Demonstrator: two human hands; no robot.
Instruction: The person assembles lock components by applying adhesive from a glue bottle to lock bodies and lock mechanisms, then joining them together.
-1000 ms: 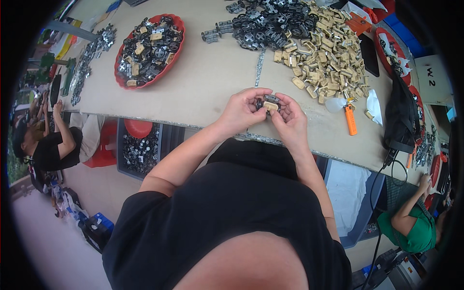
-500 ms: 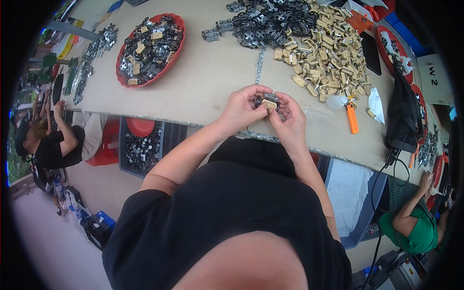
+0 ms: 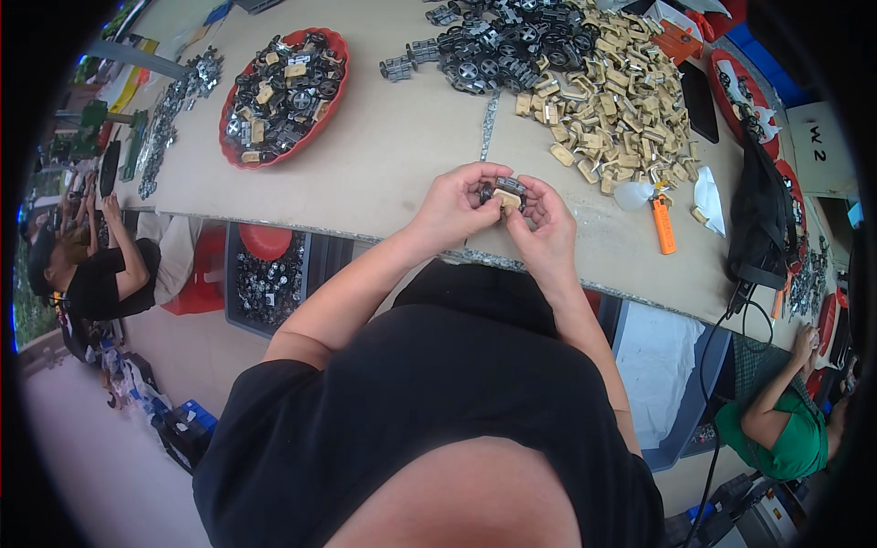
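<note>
Near the table's front edge, my left hand (image 3: 455, 206) and my right hand (image 3: 546, 224) meet, both closed on one small dark toy car chassis (image 3: 511, 184) with black wheels. A beige plastic piece (image 3: 508, 198) sits against the chassis on the side toward me, with both thumbs at it. My fingers hide part of the wheels, and whether the two parts are locked together I cannot tell. Beyond my hands lie a heap of dark wheeled chassis (image 3: 512, 46) and, beside it, a heap of beige pieces (image 3: 621, 105).
A red scalloped bowl (image 3: 343, 78) of mixed parts stands at the far left. An orange lighter (image 3: 663, 226), a white scrap (image 3: 710, 199) and a black bag (image 3: 760, 215) lie on the right. Bins are below the table. A person in green (image 3: 786, 438) sits right, another in black (image 3: 105, 274) left.
My hands have stayed almost in place. The chassis and beige piece have tilted slightly between my fingers, showing a little more of the chassis.
</note>
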